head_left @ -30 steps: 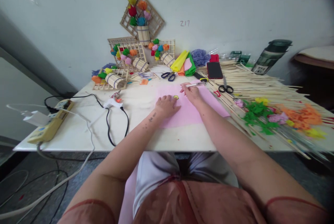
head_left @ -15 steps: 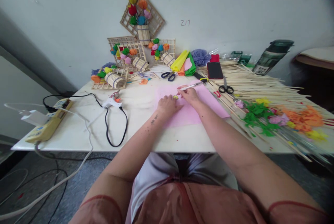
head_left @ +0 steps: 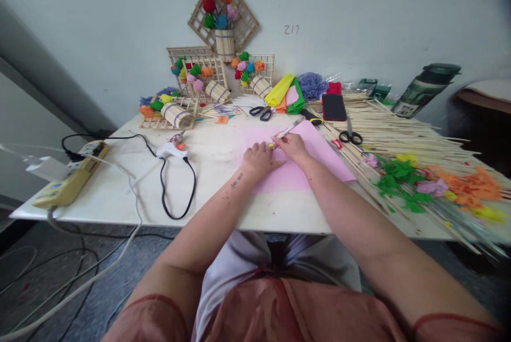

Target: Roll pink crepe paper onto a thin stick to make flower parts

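A pink paper sheet [head_left: 315, 153] lies flat on the white table [head_left: 120, 193]. My left hand [head_left: 259, 158] presses down on the sheet, its fingertips at a small yellow round piece [head_left: 271, 146]. My right hand [head_left: 290, 145] grips a white pen [head_left: 290, 128], whose tip rests beside the yellow piece on the paper. Both hands touch each other at the sheet's upper middle.
A glue gun [head_left: 171, 150] with a black cord and a power strip [head_left: 69, 180] lie left. Blue scissors [head_left: 260, 112], a phone [head_left: 334, 107], black scissors [head_left: 350, 136], several bamboo sticks [head_left: 403, 134] and paper flowers [head_left: 431, 185] sit right. Stick frames with flowers [head_left: 199, 73] stand behind.
My right hand moved left and nearer with the pen, bringing its tip to the yellow piece by my left hand. The view shifted slightly.
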The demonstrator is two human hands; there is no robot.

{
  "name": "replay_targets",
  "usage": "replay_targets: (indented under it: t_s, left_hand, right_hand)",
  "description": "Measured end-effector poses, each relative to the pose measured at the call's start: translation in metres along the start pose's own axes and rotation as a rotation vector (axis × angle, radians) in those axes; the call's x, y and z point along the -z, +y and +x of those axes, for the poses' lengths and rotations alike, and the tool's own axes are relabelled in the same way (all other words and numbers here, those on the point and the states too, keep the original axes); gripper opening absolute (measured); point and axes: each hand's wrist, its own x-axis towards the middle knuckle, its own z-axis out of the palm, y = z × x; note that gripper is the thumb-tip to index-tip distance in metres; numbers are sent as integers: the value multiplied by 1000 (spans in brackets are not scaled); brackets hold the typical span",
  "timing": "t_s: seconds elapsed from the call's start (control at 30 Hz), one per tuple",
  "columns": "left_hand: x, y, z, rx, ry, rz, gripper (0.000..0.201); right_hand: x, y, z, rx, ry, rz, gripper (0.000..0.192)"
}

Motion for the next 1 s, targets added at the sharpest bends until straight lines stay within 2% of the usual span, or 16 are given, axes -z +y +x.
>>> replay_targets:
  t_s: [0.53,0.87,1.0]
  left_hand:
    - [0,-1,-1,23,-10,-14,64]
    - [2,-1,-2,4,-35,-1,69]
    - [3,-2,-2,-8,-44,12,71]
  right_hand:
    - [-4,6,1,52,39,31,32]
    - [3,-3,-5,104,52,-226,33]
    - [5,-5,-5,80,69,-200,32]
